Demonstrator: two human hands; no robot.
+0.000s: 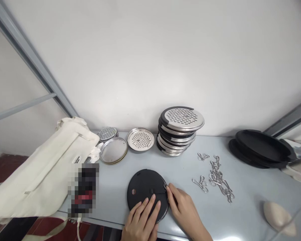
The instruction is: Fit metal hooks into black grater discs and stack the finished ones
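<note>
A round black disc lies flat near the table's front edge. It has a small round sticker on its left part and a short raised tab near its middle. My left hand rests on the disc's lower part, fingers stretched and apart. At the disc's right rim, my right hand is closed in a pinch on a bent metal wire clip; the fingers hide most of it. To the right lie loose wire clips of the same look, with a longer tangled group beyond them.
Behind the disc stands a stack of perforated metal plates with black rims. Round metal trays and a perforated dish sit left of it. A cream bag covers the left end. Black pans and a computer mouse are right.
</note>
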